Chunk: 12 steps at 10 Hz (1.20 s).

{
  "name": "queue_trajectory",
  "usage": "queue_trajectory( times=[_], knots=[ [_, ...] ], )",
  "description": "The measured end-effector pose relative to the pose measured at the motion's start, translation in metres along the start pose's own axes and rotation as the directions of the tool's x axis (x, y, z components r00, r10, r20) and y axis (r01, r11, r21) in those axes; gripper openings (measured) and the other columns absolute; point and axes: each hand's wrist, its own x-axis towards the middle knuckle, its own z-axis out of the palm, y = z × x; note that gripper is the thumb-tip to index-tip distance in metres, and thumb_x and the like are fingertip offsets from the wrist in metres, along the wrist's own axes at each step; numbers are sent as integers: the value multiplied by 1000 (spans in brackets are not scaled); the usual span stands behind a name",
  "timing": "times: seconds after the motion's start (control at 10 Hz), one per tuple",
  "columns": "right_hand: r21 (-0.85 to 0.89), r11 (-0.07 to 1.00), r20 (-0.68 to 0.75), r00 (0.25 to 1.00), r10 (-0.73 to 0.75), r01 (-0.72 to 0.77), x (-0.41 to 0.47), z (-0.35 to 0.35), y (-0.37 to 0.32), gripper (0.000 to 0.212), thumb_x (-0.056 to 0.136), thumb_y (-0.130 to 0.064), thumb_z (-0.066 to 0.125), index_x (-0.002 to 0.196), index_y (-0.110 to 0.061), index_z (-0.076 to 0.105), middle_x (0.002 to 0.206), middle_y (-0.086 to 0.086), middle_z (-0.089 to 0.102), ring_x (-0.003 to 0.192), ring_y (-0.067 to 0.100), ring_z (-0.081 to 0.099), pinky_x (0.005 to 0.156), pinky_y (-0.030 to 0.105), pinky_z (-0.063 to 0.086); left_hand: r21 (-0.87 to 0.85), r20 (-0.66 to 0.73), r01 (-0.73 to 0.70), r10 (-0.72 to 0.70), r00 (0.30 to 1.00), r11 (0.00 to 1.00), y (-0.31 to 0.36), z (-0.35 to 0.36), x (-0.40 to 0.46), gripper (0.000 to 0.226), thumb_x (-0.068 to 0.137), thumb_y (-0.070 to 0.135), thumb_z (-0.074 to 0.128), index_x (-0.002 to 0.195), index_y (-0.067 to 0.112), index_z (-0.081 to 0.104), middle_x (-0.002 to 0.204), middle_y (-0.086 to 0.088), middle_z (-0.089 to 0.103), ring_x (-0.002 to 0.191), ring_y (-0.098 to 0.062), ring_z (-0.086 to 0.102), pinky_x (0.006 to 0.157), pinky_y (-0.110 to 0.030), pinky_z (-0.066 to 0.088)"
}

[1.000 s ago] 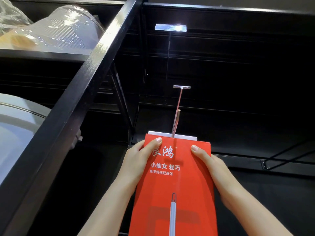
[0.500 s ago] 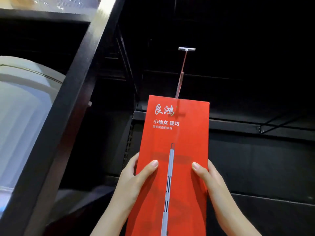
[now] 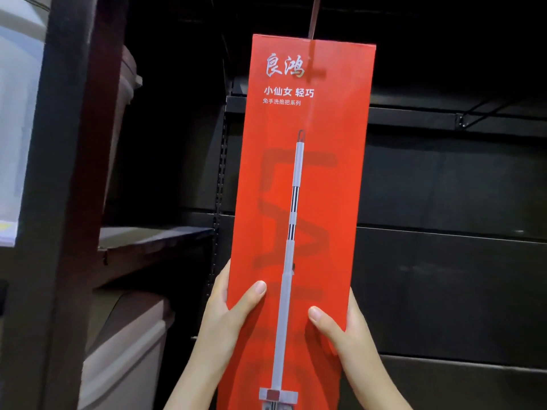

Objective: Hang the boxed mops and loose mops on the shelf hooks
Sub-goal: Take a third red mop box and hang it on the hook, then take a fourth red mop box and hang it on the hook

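Head view: dark black shelving [image 3: 444, 261] is seen; red mop box [image 3: 299, 187] is gripped lower than before by left hand [image 3: 228, 318] and right hand [image 3: 343, 327], thumbs in front

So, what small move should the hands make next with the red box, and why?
Probably ease both grips a little to test the hang. The red mop box stands upright with its top at the hook rod, while the left hand and right hand hold its lower edges.

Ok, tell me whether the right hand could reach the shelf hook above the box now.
Probably not: the right hand grips the red mop box low down, and the box covers most of the hook.
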Motion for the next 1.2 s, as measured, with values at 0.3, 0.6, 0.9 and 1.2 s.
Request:
queue_trajectory(
  times=[0.3, 0.6, 0.9, 1.2],
  knots=[
    [32, 999, -77, 997, 1, 2, 0, 7, 12, 88, 60, -70, 71, 138, -46, 36, 139, -12, 51, 122, 8, 56, 100, 43, 49, 9, -29, 1, -1, 1000, 1000, -2, 1, 1, 74, 61, 62, 73, 127, 36, 53, 128, 3, 62, 115, -19, 62, 97, -48, 50],
    [-11, 999, -143, 989, 32, -34, -7, 10, 5, 86, 63, -67, 65, 139, -40, 36, 138, -7, 51, 119, 13, 58, 95, 44, 53, 235, 0, 23, -23, 1000, 972, 12, -9, -13, 67, 67, 66, 67, 127, 39, 53, 125, 10, 62, 112, -11, 62, 95, -42, 52],
    [-364, 928, -249, 968, -17, -77, -58, -18, -4, 35, 90, -38, 61, 124, -36, 55, 126, -22, 57, 120, -4, 51, 101, 21, 42, 837, -59, -233, 505, 861, 495, 26, 15, -56, 66, 79, 23, 71, 138, 12, 44, 138, -11, 47, 126, -30, 39, 101, -50, 39],
    [-749, 504, -470, 881, 55, -431, -226, -120, -36, 36, 91, -38, 53, 127, -34, 52, 127, -24, 50, 121, -9, 42, 101, 6, 30, 505, 492, -588, 350, 797, 632, -11, 148, -141, 49, 82, 22, 69, 127, 8, 56, 122, -8, 62, 109, -30, 58, 90, -43, 48]
  ],
)
